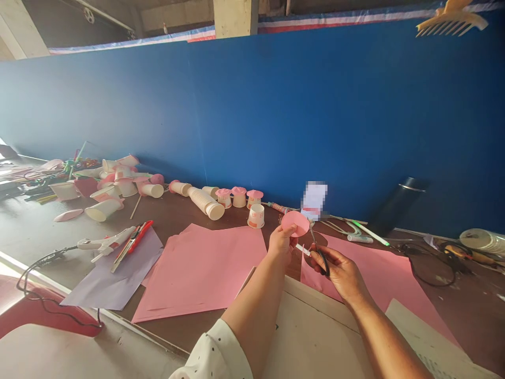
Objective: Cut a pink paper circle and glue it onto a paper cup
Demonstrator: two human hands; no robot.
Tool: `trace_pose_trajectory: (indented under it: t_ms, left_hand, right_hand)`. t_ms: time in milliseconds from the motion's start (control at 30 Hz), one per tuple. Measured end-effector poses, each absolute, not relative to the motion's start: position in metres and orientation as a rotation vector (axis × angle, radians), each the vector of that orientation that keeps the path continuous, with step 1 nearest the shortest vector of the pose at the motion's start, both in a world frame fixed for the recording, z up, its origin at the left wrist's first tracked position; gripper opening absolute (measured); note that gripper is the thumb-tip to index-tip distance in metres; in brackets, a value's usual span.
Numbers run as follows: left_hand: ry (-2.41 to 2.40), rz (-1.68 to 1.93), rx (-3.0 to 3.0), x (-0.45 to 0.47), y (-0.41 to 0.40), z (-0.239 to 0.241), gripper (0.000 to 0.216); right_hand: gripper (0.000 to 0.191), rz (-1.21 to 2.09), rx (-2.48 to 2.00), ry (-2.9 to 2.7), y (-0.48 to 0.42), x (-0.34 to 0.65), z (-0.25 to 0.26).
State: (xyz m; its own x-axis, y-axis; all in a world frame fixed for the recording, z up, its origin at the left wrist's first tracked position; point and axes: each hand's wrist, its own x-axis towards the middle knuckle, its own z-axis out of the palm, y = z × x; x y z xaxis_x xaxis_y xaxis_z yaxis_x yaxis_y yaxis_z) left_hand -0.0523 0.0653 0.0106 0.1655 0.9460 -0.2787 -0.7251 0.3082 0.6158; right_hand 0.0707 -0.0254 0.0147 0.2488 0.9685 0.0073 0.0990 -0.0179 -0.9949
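Scissors (319, 251), black-handled w/ thin metal blades, sit in the right hand (340, 269), fingers closed thru the loops; long axis runs up and left, tips toward the round pink paper disc (295, 223). Left hand (282, 241) pinches that disc by its lower edge, above the brown table (177, 210), betw. pink paper sheets (205, 268).

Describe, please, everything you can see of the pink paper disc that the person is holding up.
The pink paper disc is a small, flat round of plain pink paper, the same shade as the sheets on the table below. It is held up above the table edge, tilted so its face shows as an oval. The left hand pinches its lower left edge. The scissors, gripped in the right hand, reach up to its right edge; whether the blades touch it cannot be told.
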Motion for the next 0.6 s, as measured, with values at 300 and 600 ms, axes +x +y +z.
trace_pose_trajectory:
  t_ms: [300, 600]
  left_hand:
    - [0.672, 1.247, 0.380, -0.0533, 0.0666, 0.0115, 0.021]
    - [0.643, 1.203, 0.354, -0.0560, 0.0661, 0.0154, 0.020]
  right_hand:
    - [0.042, 0.974, -1.415, -1.053, -0.0261, 0.0694, 0.0172]
    - [0.050, 0.917, -1.494, -1.010, -0.0264, 0.0692, 0.0204]
